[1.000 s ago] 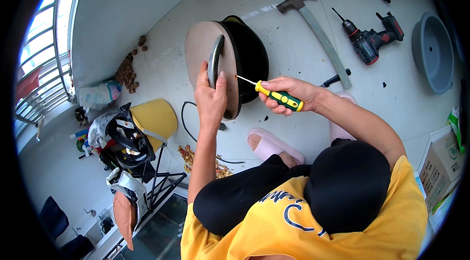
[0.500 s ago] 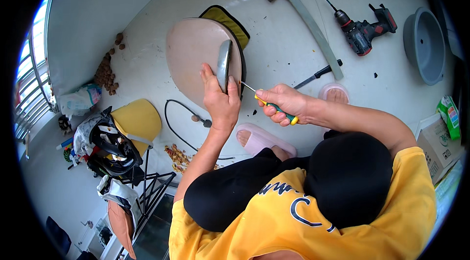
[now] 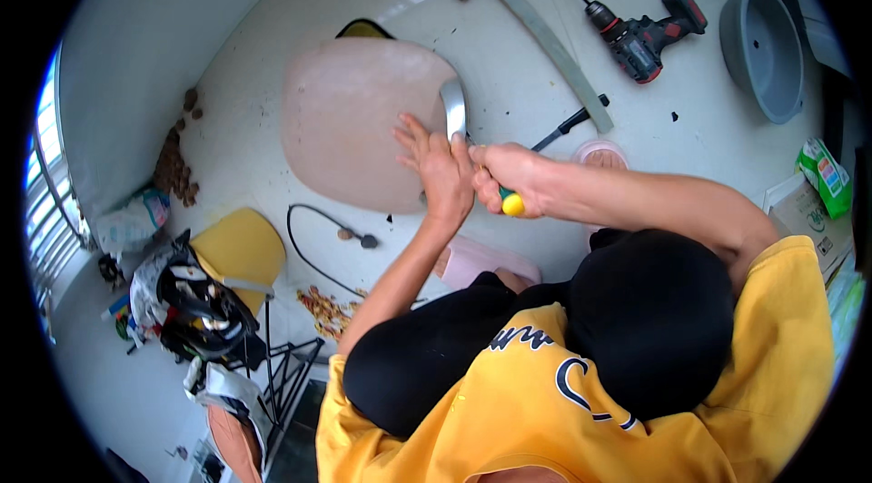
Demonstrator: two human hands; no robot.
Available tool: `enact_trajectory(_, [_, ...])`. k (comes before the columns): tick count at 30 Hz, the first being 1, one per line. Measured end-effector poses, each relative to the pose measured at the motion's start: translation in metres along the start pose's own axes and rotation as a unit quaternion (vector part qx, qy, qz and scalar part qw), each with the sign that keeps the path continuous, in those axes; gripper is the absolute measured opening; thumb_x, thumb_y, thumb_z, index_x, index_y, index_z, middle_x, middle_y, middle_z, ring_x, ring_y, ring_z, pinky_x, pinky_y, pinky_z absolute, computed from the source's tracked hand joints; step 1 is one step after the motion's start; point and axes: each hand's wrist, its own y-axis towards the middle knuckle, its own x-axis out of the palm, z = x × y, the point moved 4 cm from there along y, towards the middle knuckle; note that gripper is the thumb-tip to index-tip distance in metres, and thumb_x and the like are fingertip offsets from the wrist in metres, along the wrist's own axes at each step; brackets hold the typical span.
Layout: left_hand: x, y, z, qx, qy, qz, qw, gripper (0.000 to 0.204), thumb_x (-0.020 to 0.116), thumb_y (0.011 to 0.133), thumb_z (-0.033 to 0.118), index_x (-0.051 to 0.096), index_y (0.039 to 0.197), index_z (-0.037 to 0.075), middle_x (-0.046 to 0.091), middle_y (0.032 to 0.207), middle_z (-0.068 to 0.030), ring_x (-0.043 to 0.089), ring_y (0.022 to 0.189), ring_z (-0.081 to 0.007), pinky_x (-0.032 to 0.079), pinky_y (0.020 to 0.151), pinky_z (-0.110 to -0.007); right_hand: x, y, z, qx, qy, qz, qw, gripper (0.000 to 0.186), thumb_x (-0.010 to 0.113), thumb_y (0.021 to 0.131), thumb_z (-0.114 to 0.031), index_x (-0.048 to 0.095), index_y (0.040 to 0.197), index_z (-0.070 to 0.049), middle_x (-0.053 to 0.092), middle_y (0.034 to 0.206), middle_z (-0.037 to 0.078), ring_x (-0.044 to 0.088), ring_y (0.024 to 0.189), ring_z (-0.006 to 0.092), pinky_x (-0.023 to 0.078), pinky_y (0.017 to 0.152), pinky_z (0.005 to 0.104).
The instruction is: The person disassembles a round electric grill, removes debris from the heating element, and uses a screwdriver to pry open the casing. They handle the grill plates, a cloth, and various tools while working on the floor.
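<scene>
My left hand (image 3: pixel 443 176) lies at the right edge of a beige-pink rounded panel (image 3: pixel 350 119), fingers spread on its face. The thumb presses at the lower end of a curved shiny metal piece (image 3: pixel 454 109), which lies between thumb and fingers along that edge. Closed in a fist, my right hand (image 3: pixel 513 176) grips a screwdriver (image 3: pixel 513 202) with a yellow and green handle, right beside the left thumb. The screwdriver's tip is hidden behind the hands. An olive, black-edged thing (image 3: pixel 366 29) shows slightly from behind the panel.
A claw hammer (image 3: pixel 545 33), a knife (image 3: pixel 570 123) and a cordless drill (image 3: pixel 643 38) lie on the floor to the right, with a grey basin (image 3: pixel 763 51) beyond. A black cable (image 3: pixel 300 251) lies left of my feet, near a yellow chair (image 3: pixel 241 251) piled with things.
The panel has tipped flatter, hiding its dark edge and most of the olive thing. The screwdriver has moved in against the left hand, its shaft no longer visible. Left fingers have spread.
</scene>
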Motion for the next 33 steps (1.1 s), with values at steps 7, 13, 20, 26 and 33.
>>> enact_trajectory(7, [-0.008, 0.005, 0.018, -0.026, -0.027, -0.002, 0.999, 0.036, 0.055, 0.087, 0.024, 0.053, 0.072, -0.009, 0.011, 0.144, -0.0321, 0.005, 0.133, -0.0511, 0.012, 0.102, -0.063, -0.062, -0.017, -0.012, 0.003, 0.003, -0.067, 0.998, 0.03, 0.045, 0.094, -0.037, 0.04, 0.081, -0.011, 0.037, 0.06, -0.005, 0.032, 0.044, 0.0035, 0.028, 0.036, 0.0183])
enact_trajectory(13, [-0.075, 0.008, 0.035, -0.027, 0.028, 0.02, 0.999, 0.027, 0.066, 0.068, 0.013, 0.053, 0.063, -0.011, 0.031, 0.135, -0.0341, 0.042, 0.118, -0.0446, 0.04, 0.093, -0.039, -0.06, -0.033, -0.022, -0.081, -0.12, -0.177, 0.974, 0.033, 0.045, 0.093, -0.039, 0.042, 0.081, -0.009, 0.04, 0.059, -0.003, 0.036, 0.041, 0.0046, 0.033, 0.035, 0.0202])
enact_trajectory(20, [-0.139, 0.01, 0.043, -0.037, 0.035, 0.104, 0.993, 0.022, 0.061, 0.069, 0.012, 0.061, 0.072, -0.01, 0.055, 0.117, -0.0271, 0.059, 0.103, -0.0345, 0.046, 0.082, -0.032, -0.023, -0.051, -0.03, -0.1, -0.171, -0.289, 0.937, 0.034, 0.044, 0.094, -0.04, 0.043, 0.079, -0.009, 0.04, 0.054, -0.004, 0.036, 0.038, 0.0032, 0.032, 0.031, 0.0192])
enact_trajectory(26, [-0.161, 0.011, 0.04, -0.148, 0.021, 0.09, 0.985, 0.025, 0.059, 0.071, 0.013, 0.065, 0.083, -0.007, 0.066, 0.093, -0.019, 0.056, 0.064, -0.0088, 0.046, 0.059, -0.025, -0.011, -0.045, -0.019, -0.064, -0.159, -0.336, 0.926, 0.035, 0.044, 0.094, -0.041, 0.044, 0.08, -0.009, 0.04, 0.054, -0.004, 0.036, 0.038, 0.0033, 0.032, 0.031, 0.0187])
enact_trajectory(33, [-0.173, 0.014, 0.041, -0.184, 0.007, 0.092, 0.979, 0.042, 0.057, 0.071, 0.014, 0.062, 0.109, -0.002, 0.049, 0.055, 0.0022, 0.039, 0.053, -0.003, 0.038, 0.051, -0.022, 0.003, -0.045, -0.013, -0.03, -0.102, -0.392, 0.914, 0.035, 0.045, 0.094, -0.041, 0.044, 0.081, -0.009, 0.039, 0.056, -0.004, 0.036, 0.038, 0.0032, 0.032, 0.03, 0.0184])
